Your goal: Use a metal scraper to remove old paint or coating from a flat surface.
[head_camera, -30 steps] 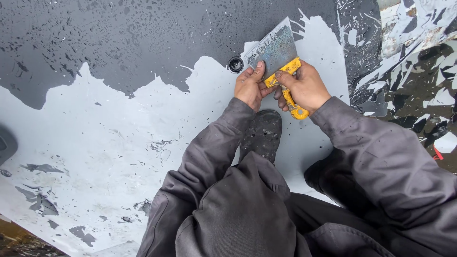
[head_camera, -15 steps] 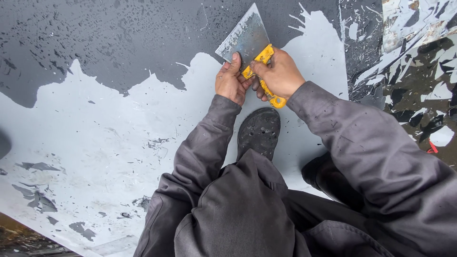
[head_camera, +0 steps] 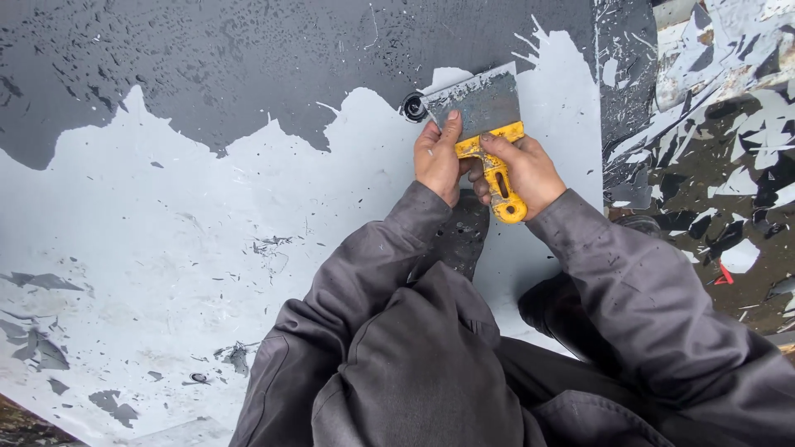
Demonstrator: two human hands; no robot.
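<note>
A wide metal scraper point(head_camera: 476, 103) with a yellow handle point(head_camera: 501, 186) lies flat against a pale grey surface point(head_camera: 207, 240), its blade edge at the border of the dark grey coating point(head_camera: 248, 58). My right hand point(head_camera: 526, 170) grips the yellow handle. My left hand point(head_camera: 436, 157) presses its fingers on the blade's left side. Just left of the blade sits a small round dark hole or fitting point(head_camera: 413, 107). My dark shoe point(head_camera: 460, 236) rests on the pale surface just below the hands.
Peeled flakes of dark and pale coating lie heaped on the right point(head_camera: 712, 149). Small dark chips are scattered over the pale area at lower left point(head_camera: 41, 348). My grey-sleeved arms and knees fill the lower middle.
Both hands and the scraper moved up and left half a second ago, then drew back down and right to sit beside the round fitting now.
</note>
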